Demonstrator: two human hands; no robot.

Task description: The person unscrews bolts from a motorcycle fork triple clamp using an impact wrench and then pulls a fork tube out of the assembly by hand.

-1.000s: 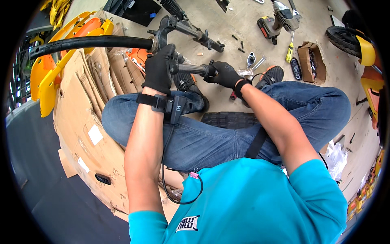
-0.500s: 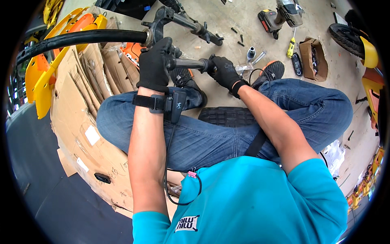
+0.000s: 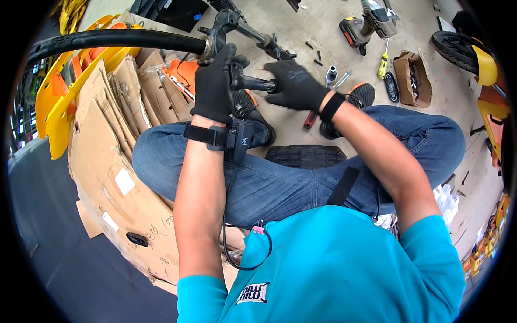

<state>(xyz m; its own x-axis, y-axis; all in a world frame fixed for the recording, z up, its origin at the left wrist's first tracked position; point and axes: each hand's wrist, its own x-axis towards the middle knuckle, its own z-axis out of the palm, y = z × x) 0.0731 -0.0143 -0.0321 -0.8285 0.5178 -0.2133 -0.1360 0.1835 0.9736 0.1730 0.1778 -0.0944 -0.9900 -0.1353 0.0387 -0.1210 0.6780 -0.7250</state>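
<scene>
A front fork (image 3: 257, 83) with a long black steerer tube (image 3: 124, 40) lies across the space ahead of me, its two legs pointing right. My left hand (image 3: 213, 86), in a black glove, is closed round it just below the crown (image 3: 226, 22). Also gloved, my right hand (image 3: 297, 86) wraps the end of the nearer leg, fingers over the top and thumb beneath, hiding the tip. The farther leg (image 3: 249, 31) runs free beyond both hands. A red-and-black handle (image 3: 309, 119) shows on the floor just below my right hand.
Flattened cardboard (image 3: 129, 188) lies left, with yellow plastic panels (image 3: 56, 116) beyond. At right are a cordless power tool (image 3: 377, 21), a yellow screwdriver (image 3: 383, 65), a socket (image 3: 332, 72) and an open carton (image 3: 412, 81). Several bolts (image 3: 319, 55) lie on the floor. A wheel (image 3: 455, 53) stands far right.
My right hand has shifted slightly left along the fork leg, its fingers now reaching over the leg's end. The fork and my left hand have moved slightly right in view.
</scene>
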